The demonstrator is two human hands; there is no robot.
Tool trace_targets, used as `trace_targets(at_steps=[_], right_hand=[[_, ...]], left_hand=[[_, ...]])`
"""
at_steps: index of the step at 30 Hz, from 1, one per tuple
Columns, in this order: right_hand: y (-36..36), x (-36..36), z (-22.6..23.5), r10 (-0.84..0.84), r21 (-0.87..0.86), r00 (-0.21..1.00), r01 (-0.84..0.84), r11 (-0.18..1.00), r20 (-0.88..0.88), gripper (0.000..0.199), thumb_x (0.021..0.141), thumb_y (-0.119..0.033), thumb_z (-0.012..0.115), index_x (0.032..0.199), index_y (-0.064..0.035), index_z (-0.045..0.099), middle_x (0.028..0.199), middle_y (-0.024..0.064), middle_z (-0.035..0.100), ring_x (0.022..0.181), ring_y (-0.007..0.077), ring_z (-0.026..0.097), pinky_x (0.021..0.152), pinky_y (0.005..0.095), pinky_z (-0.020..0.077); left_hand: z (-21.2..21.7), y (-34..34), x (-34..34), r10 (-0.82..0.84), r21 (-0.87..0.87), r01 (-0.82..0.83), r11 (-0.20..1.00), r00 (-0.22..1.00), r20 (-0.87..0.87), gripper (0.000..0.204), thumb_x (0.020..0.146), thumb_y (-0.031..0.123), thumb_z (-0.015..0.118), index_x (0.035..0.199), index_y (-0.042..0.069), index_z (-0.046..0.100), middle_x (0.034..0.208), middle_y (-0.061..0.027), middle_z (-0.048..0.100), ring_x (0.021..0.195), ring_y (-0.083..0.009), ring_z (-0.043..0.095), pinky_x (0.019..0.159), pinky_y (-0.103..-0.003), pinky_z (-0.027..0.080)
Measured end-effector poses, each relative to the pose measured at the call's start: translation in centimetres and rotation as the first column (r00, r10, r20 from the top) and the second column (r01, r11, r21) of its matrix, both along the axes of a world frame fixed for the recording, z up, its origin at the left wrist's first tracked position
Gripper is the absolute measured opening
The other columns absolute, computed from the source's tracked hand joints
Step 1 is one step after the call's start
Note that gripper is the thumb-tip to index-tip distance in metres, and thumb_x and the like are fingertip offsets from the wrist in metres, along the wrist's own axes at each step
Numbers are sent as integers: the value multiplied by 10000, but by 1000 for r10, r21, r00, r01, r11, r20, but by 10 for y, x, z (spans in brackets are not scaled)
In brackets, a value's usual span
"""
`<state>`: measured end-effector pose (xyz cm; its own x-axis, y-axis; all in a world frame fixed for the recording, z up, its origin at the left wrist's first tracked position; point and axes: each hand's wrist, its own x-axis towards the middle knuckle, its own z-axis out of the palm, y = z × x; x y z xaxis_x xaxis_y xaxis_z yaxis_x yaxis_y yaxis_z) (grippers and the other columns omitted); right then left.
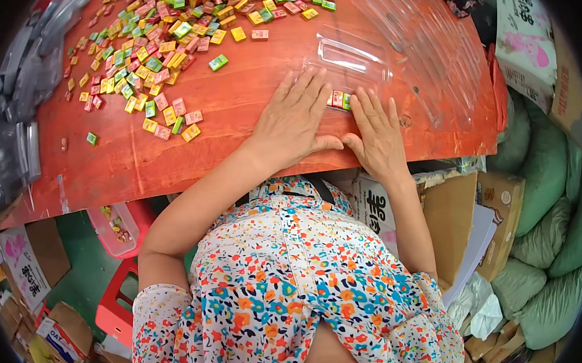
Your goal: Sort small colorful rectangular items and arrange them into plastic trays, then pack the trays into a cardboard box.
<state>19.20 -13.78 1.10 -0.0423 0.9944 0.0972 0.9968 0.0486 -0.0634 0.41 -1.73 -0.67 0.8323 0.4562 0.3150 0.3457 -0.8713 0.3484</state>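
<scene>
near the front edge of the red-orange table [168,156], i see both hands laid flat, side by side, over a small clear plastic tray [353,59]. my left hand [293,120] is spread wide, palm down, fingers pointing away from me, its fingertips touching the tray's near left corner; it grips nothing. my right hand [376,131] is flat too, fingers a little splayed, and just past its fingertips lies a short row of small wrapped candies [339,100], red and green, between the two hands at the tray's near edge. i cannot tell whether those pieces lie inside the tray or just under its rim, since the plastic is see-through and the fingers cover part of it.

further up the table a broad scatter of loose candies [160,49] in yellow, green, pink and red spreads across the top left, well apart from the hands. a stack of larger clear trays [422,37] lies to the right of the small one. grey plastic pieces [27,78] lie piled along the table's left edge, too blurred to make out.

below the table i see a red stool [120,301], a clear tub [115,231] holding a few candies, cardboard boxes [470,230] and green sacks [551,231] at the right. my flowered shirt hides the floor beneath me, and the frame's dark rim cuts off the corners.
</scene>
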Motion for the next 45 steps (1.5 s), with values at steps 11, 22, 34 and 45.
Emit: trace_targets(at_steps=[11,22,34,45], right_hand=[[68,18,14,-16,138,999,21,990,-38,489,1031,-344,415,1417,-48,461,1496,160,409,1415,293,339,1170,504,200],[137,10,8,109,185,994,-102,978,-31,448,986,-252,521,1366,-17,491,1417,205,481,1328,358,437,1105,486,323],[210,-144,15,487,295,842,-417,860,-230,214,844,-169,688,1042,-90,671,1028,70,668,977,281,635,801,398,530],[213,-129,9,568,263,821,-536,802,-58,282,829,-210,694,1073,-83,630,929,93,676,858,282,653,730,396,521]], left_hand=[[5,-12,-25,-23,-75,20,997,999,-45,922,833,623,546,1468,-10,329,1552,-180,286,1445,-340,254,1193,-500,152],[17,-12,-147,446,23,-455,890,880,162,508,863,263,671,1294,26,541,1285,-159,562,1218,-331,513,1031,-464,407],[23,12,-159,644,139,-660,739,751,145,214,850,132,660,1050,56,667,821,-70,573,786,-257,560,679,-395,459],[30,5,-177,638,93,-662,744,744,198,220,840,144,689,1038,53,662,863,-75,574,803,-255,561,706,-378,481]])
